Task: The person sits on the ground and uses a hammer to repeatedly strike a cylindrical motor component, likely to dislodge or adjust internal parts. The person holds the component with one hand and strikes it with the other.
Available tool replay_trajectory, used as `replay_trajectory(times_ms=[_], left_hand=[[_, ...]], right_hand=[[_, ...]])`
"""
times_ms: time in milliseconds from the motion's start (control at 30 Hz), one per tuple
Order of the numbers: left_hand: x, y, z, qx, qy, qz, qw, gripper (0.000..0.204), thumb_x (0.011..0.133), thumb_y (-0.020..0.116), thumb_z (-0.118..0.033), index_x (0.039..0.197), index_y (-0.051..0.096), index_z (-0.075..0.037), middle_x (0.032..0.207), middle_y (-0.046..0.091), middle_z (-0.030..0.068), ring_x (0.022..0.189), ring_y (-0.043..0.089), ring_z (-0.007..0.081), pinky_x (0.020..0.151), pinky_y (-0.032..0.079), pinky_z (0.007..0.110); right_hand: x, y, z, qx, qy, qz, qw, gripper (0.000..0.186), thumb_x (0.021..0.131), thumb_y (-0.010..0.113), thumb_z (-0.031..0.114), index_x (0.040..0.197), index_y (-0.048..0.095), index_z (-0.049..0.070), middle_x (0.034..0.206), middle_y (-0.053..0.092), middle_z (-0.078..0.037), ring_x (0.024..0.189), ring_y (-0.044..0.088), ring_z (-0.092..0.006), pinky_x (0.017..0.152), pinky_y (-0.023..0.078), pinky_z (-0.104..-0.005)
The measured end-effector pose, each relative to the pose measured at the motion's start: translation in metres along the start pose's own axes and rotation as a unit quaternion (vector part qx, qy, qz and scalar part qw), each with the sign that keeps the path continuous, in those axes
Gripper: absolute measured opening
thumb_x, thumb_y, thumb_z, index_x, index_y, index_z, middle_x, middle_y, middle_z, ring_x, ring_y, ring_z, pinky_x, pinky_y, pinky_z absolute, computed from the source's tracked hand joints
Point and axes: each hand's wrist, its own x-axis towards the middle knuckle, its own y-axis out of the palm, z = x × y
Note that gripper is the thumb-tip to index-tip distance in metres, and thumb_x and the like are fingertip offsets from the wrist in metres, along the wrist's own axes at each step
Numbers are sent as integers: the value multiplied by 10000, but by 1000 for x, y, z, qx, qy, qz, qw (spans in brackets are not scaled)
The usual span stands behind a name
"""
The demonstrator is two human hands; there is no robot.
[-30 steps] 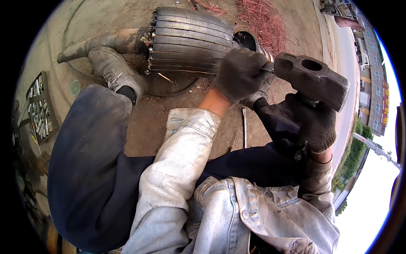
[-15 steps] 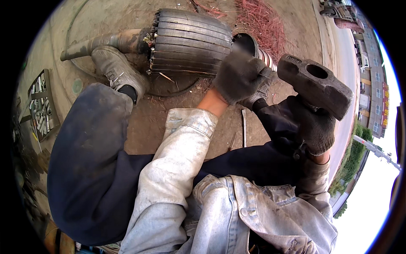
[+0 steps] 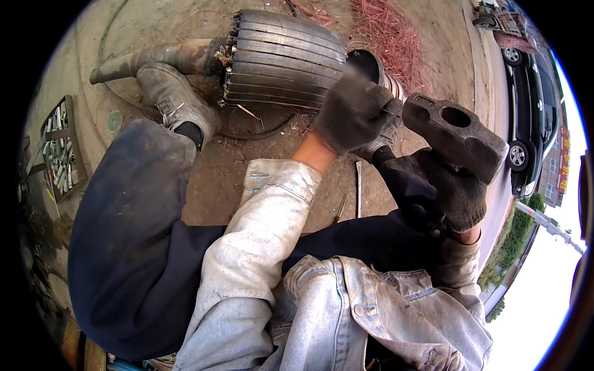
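On the ground in front of me lies a large dark cylinder (image 3: 284,59) of lengthwise bars, like a motor rotor, with a rusty shaft (image 3: 179,59) out of its left end. My left hand (image 3: 356,114), in a dark work glove, is closed by the cylinder's right end, near a round black ring (image 3: 366,65). Its fingers curl round something blurred and mostly hidden. On the right my gloved right hand (image 3: 458,195) grips a heavy sledgehammer (image 3: 461,133). The hammer's steel head, with an oval hole, is raised toward me; its handle is hidden.
A metal bar (image 3: 358,188) lies on the dirt between my legs. My left shoe (image 3: 176,102) is against the shaft. A tray of sockets (image 3: 60,151) lies far left, a tangle of reddish strands (image 3: 387,40) beyond the cylinder. A black car (image 3: 531,108) is on the road at right.
The hammer and my right hand have shifted slightly left and down. My left hand stays closed in nearly the same place. A black car has come into view on the road.
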Motion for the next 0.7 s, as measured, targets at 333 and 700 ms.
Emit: replay_trajectory(times_ms=[333,700], left_hand=[[-8,-13,-4,7,3,72,997,301,669,788,-98,947,674,-75,856,637,104,836,633,346,810,527,449],[-11,-11,0,12,-4,55,998,298,653,774,-61,935,685,-89,857,641,99,825,631,341,808,531,461]], right_hand=[[-4,9,3,14,-31,-5,999,251,872,830,122,1106,775,50,1029,774,-86,927,735,-188,795,574,-343],[-3,10,3,5,-9,5,1000,238,850,795,78,1084,766,49,1005,742,-66,932,710,-177,816,556,-341]])
